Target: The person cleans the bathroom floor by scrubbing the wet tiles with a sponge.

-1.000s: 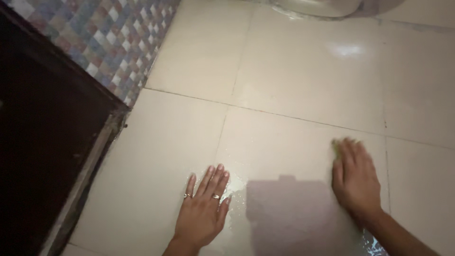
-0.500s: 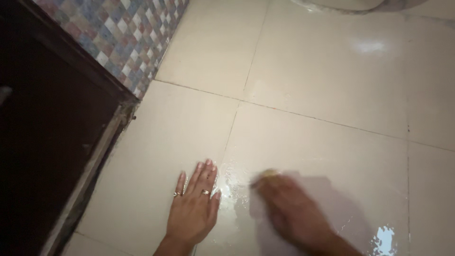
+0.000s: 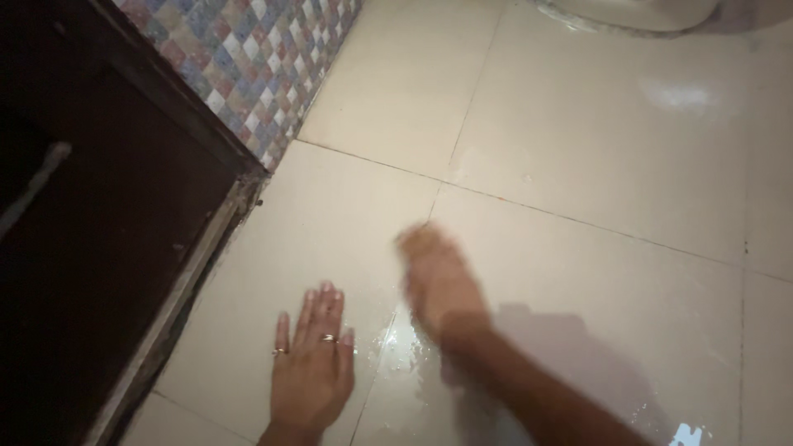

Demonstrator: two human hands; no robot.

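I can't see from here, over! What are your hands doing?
Left hand flat on wet floor tile, fingers spread, two rings. Right hand blurred near grout line; what it holds, unclear. Nothing in the way.

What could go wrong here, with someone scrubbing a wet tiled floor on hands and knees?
The left hand is braced flat beside a soapy wet patch, so it might slip on the glossy floor tiles. The right hand is motion-blurred, and a fast stroke could perhaps knock the left fingers.

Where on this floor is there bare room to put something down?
The dry tiles between the mosaic wall and the white base up top lie bare. Near the dark door it is crowded: left hand flat, right hand blurred over the wet patch.
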